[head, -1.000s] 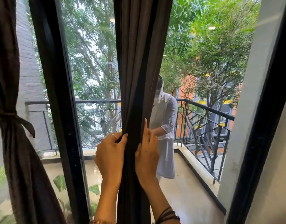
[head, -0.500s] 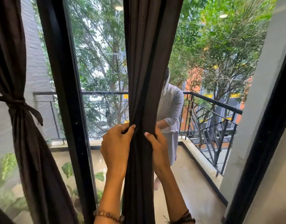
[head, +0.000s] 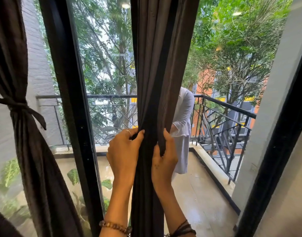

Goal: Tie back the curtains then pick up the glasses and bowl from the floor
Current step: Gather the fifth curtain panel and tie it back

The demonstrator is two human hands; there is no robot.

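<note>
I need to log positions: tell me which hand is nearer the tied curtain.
Left. The left hand grips the middle curtain on the side toward the tied curtain; the right hand grips its far side.

There are two dark curtains, one tied [head: 25,117] and one gathered loose [head: 157,74], two hands, left [head: 124,153] and right [head: 163,159], two wrist bracelets, one ring [head: 128,131], and one person in white [head: 182,127] on the balcony.

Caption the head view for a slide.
Both hands, left hand and right hand, gather the middle curtain; the left curtain is already tied.
</note>
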